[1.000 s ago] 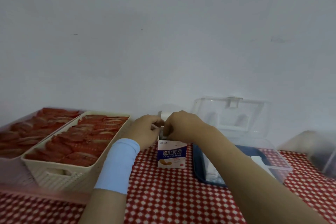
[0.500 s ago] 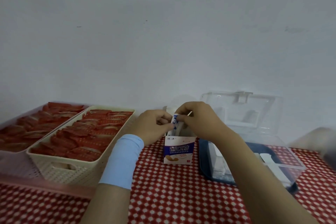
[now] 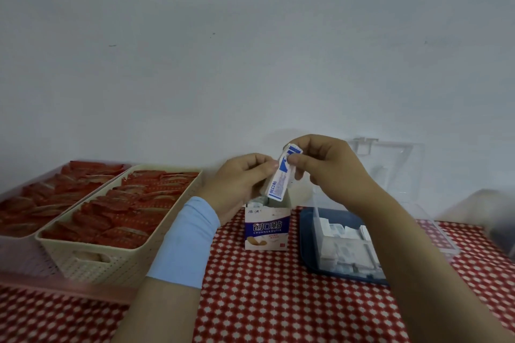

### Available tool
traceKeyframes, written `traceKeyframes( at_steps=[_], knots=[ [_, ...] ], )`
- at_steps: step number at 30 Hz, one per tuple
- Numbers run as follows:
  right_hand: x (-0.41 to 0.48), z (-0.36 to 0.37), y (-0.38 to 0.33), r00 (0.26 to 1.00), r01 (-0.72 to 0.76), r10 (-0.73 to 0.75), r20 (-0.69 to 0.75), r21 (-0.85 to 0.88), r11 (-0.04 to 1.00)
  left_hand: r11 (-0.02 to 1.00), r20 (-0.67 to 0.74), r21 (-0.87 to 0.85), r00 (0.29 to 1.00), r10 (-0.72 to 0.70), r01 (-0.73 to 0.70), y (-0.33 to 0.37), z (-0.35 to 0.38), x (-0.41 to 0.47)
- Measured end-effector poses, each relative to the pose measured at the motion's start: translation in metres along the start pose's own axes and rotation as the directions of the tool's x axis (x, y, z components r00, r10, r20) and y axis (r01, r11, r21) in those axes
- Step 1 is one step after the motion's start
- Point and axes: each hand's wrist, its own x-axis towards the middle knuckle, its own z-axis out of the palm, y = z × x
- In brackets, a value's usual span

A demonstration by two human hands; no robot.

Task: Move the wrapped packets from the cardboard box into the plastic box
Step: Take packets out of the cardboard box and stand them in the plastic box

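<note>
- A person's right hand (image 3: 328,167) pinches the top end of a small stack of thin white-and-blue wrapped packets (image 3: 281,179) between thumb and fingers, holding it upright and slightly tilted in the air
- The left hand (image 3: 239,184), with a light blue wristband (image 3: 186,239) on its wrist, has curled fingers and its thumb against the stack's left edge, gripping it too
- The stack hangs just above a small white and blue cardboard box (image 3: 266,227), which stands open on a red and white checked tablecloth (image 3: 278,301)
- Just right of it, a clear plastic box (image 3: 317,220) with its lid raised sits on a dark blue tray (image 3: 306,242); white packets already lie inside
- On the left stands a cream plastic basket (image 3: 111,262) full of red sachets
- The packets look light, thin, bendy and smooth, so loose ones may slide out; a firm pinch across the flat faces near mid-stack seems safest
</note>
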Motion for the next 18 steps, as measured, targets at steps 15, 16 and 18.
traceKeyframes(
  at_steps=[15,16,18],
  knots=[
    [-0.051,-0.049,0.003,0.997,-0.056,0.055,-0.053,-0.026,0.998,0.851,0.237,-0.463,0.96,-0.151,0.249,-0.02,0.079,-0.006],
    [-0.055,-0.051,0.002,0.999,-0.028,0.026,-0.024,-0.091,0.995,0.849,0.228,-0.469,0.962,-0.152,0.245,-0.02,0.082,-0.007],
    [-0.063,-0.051,-0.002,0.997,0.012,0.005,0.083,-0.208,0.978,0.845,0.22,-0.475,0.963,-0.156,0.245,-0.021,0.085,-0.007]
  ],
)
